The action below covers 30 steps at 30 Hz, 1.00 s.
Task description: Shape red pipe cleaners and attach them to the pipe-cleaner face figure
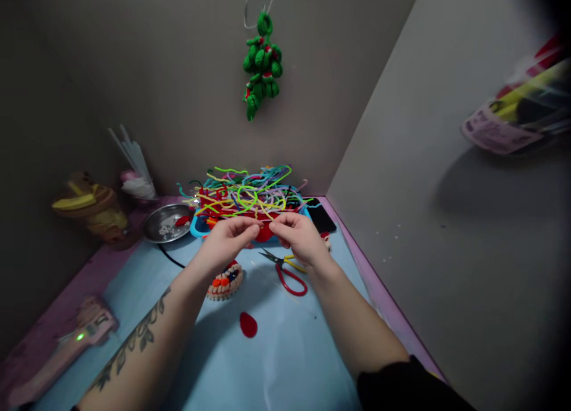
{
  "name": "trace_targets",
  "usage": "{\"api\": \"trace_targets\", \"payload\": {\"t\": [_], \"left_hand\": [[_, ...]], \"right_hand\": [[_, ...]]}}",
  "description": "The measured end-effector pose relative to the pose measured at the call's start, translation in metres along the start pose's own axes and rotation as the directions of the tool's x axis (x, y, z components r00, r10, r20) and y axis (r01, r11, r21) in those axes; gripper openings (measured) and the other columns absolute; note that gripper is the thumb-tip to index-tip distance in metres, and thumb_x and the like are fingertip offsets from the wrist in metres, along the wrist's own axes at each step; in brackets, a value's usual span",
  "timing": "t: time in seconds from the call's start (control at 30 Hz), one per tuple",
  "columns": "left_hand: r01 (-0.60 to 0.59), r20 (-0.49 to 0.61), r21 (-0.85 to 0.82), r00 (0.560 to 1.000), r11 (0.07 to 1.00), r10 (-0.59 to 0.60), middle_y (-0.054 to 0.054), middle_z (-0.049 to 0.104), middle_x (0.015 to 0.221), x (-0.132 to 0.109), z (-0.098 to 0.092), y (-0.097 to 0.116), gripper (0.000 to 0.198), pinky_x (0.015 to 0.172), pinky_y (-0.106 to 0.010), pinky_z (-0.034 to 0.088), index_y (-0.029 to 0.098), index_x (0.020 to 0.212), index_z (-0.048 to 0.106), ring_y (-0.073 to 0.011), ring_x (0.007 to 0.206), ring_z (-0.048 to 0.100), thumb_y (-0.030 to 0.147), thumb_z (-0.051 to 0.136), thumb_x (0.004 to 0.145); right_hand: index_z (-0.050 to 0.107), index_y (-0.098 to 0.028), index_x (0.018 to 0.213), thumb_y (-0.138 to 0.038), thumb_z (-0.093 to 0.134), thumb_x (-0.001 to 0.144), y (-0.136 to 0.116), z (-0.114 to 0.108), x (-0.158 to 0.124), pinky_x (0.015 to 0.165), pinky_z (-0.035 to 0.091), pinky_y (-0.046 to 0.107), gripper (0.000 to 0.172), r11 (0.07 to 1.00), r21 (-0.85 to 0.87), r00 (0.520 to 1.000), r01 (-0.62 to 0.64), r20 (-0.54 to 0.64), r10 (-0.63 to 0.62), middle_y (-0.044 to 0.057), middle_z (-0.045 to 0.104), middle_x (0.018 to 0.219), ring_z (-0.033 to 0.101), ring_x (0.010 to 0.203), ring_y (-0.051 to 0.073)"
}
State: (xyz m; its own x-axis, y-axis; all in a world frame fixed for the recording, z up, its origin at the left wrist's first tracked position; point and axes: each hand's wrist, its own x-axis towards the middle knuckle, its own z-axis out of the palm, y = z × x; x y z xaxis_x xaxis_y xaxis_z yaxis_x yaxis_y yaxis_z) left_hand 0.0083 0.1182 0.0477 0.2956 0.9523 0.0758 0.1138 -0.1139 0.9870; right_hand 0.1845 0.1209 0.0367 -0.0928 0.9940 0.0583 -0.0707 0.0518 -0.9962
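My left hand (234, 234) and my right hand (297, 237) are raised close together above the table, thumbs pinched against fingers. Between their fingertips is a red felt piece (264, 232), gripped near its two sides. Below my right hand lie scissors (292, 279) with one red and one yellow handle, blades apart. A beige braided piece with orange and dark blue parts (224, 282) sits by my left wrist. Nearer to me, a red teardrop-shaped felt piece (248, 325) lies flat on the light blue table cover (285, 354).
Behind my hands, a blue tray (196, 225) overflows with colourful pipe cleaners (254, 191). A metal bowl (166, 223) with small white bits stands left, a black phone (322, 217) right. A pink glue gun (84, 333) lies front left. A green ornament (263, 66) hangs on the wall.
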Motion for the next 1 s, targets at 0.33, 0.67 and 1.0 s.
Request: {"api": "trace_targets", "payload": {"t": [0.33, 0.67, 1.0], "left_hand": [[-0.046, -0.294, -0.274, 0.955, 0.961, -0.038, -0.002, 0.07, 0.075, 0.002, 0.012, -0.005, 0.036, 0.065, -0.024, 0.048, 0.014, 0.087, 0.067, -0.0133, 0.068, 0.063, 0.031, 0.08, 0.059], [0.025, -0.202, -0.424, 0.972, 0.905, -0.121, 0.0, 0.067, 0.074, 0.001, 0.018, -0.005, 0.033, 0.06, -0.022, 0.048, 0.016, 0.084, 0.066, -0.011, 0.063, 0.06, 0.03, 0.082, 0.058], [0.026, -0.235, -0.431, 0.962, 0.902, -0.14, 0.004, 0.061, 0.06, 0.003, 0.013, -0.005, 0.034, 0.052, -0.019, 0.041, 0.015, 0.081, 0.062, -0.0079, 0.052, 0.053, 0.025, 0.082, 0.056]], "right_hand": [[0.061, -0.017, 0.074, -0.037, 0.074, 0.066, 0.005, 0.016, -0.003, 0.046, 0.029, 0.022, 0.025, 0.994, 0.061, 0.993, 0.086, 0.077, -0.091, -0.004, 0.053, 0.062, 0.039, 0.049, 0.007], [0.046, -0.019, 0.06, -0.027, 0.059, 0.073, 0.004, 0.015, -0.006, 0.052, 0.028, 0.023, 0.02, 0.983, -0.102, 0.988, 0.156, 0.015, -0.155, -0.006, 0.04, 0.056, 0.034, 0.053, 0.009], [0.045, -0.02, 0.062, -0.022, 0.054, 0.074, -0.001, 0.012, -0.007, 0.057, 0.031, 0.025, 0.015, 0.953, -0.224, 0.976, 0.203, 0.122, -0.179, -0.005, 0.041, 0.058, 0.037, 0.059, 0.011]]}}
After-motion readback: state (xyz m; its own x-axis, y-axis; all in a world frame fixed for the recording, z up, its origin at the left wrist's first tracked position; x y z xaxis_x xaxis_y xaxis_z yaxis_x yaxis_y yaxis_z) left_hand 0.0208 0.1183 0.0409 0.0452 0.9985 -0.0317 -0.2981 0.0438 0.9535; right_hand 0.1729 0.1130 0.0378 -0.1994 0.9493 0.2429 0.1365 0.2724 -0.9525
